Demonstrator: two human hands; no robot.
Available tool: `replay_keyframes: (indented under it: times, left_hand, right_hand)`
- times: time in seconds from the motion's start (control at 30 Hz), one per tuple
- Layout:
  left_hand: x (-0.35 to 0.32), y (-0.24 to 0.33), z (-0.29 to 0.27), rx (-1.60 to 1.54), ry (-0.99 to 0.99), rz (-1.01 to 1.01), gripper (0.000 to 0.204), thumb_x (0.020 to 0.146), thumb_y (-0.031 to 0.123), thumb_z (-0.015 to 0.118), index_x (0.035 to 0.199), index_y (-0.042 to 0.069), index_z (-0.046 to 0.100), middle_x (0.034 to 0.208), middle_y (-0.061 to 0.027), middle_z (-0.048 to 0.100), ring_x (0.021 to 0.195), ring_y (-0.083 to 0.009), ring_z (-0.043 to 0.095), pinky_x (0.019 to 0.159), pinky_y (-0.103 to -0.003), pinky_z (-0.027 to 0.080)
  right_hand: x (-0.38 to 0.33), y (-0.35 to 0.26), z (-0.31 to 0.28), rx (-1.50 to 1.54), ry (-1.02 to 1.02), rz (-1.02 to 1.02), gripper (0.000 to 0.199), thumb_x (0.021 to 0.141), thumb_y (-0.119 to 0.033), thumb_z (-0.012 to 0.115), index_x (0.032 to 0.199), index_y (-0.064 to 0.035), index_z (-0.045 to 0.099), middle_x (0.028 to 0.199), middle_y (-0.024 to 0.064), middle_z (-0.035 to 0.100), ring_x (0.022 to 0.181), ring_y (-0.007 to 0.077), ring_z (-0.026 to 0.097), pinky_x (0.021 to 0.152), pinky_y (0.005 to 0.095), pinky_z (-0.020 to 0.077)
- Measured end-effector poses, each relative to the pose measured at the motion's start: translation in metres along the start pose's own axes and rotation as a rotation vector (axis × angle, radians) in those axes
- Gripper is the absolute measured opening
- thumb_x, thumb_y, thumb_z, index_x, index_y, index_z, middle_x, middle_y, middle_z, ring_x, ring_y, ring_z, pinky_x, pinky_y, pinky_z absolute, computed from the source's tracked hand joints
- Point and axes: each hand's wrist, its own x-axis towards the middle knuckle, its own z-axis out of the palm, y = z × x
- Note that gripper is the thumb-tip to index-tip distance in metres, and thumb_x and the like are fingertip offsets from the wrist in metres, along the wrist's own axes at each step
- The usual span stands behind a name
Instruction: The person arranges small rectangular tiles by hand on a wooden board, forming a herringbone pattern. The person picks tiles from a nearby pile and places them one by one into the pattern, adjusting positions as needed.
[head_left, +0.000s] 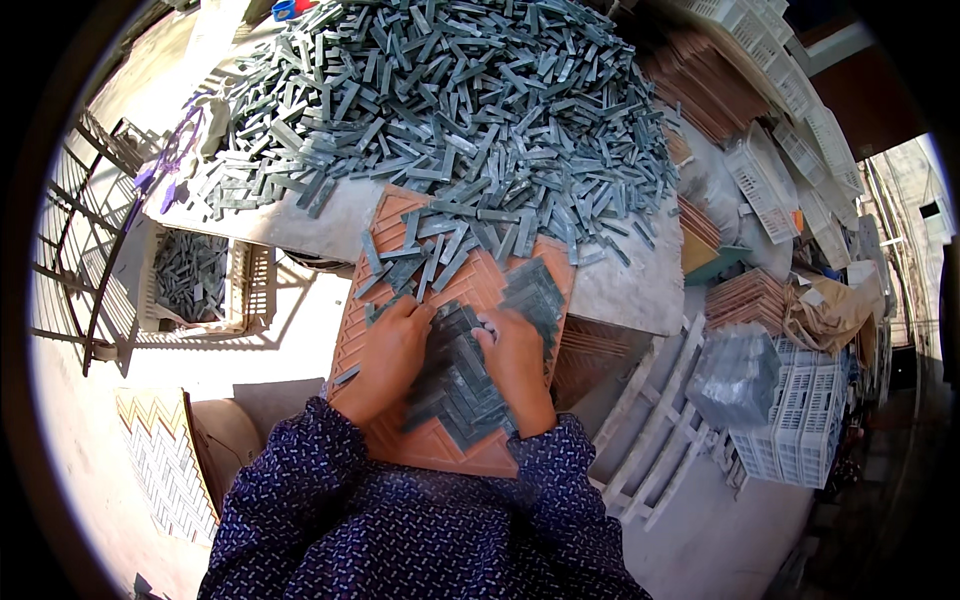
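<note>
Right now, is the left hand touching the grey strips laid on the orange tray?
Touching. The head view shows the left hand lying flat on the tray, fingertips pressed onto the laid grey strips, no gap visible.

To the right of the worktable, a bundle wrapped in clear grey plastic film [735, 375] rests atop a white crate. Behind it, crumpled brown paper wrapping [825, 310] lies open.

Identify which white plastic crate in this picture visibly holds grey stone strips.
The white crate on the floor left of the table, beside the metal rack. The crates stacked at right show none.
</note>
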Motion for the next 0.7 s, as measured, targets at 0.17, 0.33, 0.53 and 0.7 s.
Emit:
replay_keyframes:
  times: [0.17,0.33,0.53,0.7]
  left_hand:
    - [0.010,0.000,0.007,-0.026,-0.016,-0.027,0.013,0.078,0.002,0.059,0.090,0.002,0.060,0.084,-0.0155,0.054,0.078,-0.0358,0.059,0.066,-0.044,0.048]
    - [0.011,-0.001,0.012,0.004,-0.015,-0.039,0.010,0.077,0.003,0.059,0.087,0.002,0.058,0.085,-0.0167,0.055,0.077,-0.0371,0.060,0.066,-0.045,0.049]
    - [0.011,0.002,0.012,0.019,-0.030,-0.123,0.025,0.072,0.001,0.067,0.096,0.005,0.063,0.090,-0.0146,0.058,0.083,-0.0363,0.061,0.071,-0.043,0.049]
    - [0.012,0.001,0.014,0.012,-0.031,-0.120,0.026,0.072,0.000,0.067,0.098,0.006,0.063,0.090,-0.0145,0.058,0.084,-0.0365,0.061,0.071,-0.043,0.049]
  right_hand:
    - [0.006,0.004,0.003,0.092,0.000,0.026,0.017,0.074,-0.007,0.070,0.089,-0.0030,0.064,0.082,0.0169,0.062,0.076,0.0372,0.061,0.066,0.0441,0.0478]
    - [0.006,-0.002,0.007,-0.048,-0.006,0.119,0.020,0.072,-0.008,0.073,0.089,-0.0008,0.066,0.080,0.0171,0.065,0.072,0.0320,0.065,0.064,0.0385,0.0496]
    - [0.011,0.010,0.005,0.137,-0.050,0.139,0.022,0.071,-0.005,0.073,0.091,0.0013,0.067,0.079,0.0168,0.068,0.071,0.0258,0.068,0.063,0.0336,0.0512]
    - [0.012,0.008,0.004,0.119,-0.051,0.132,0.021,0.072,-0.003,0.072,0.092,0.0013,0.066,0.078,0.0156,0.068,0.069,0.0245,0.067,0.063,0.0329,0.0513]
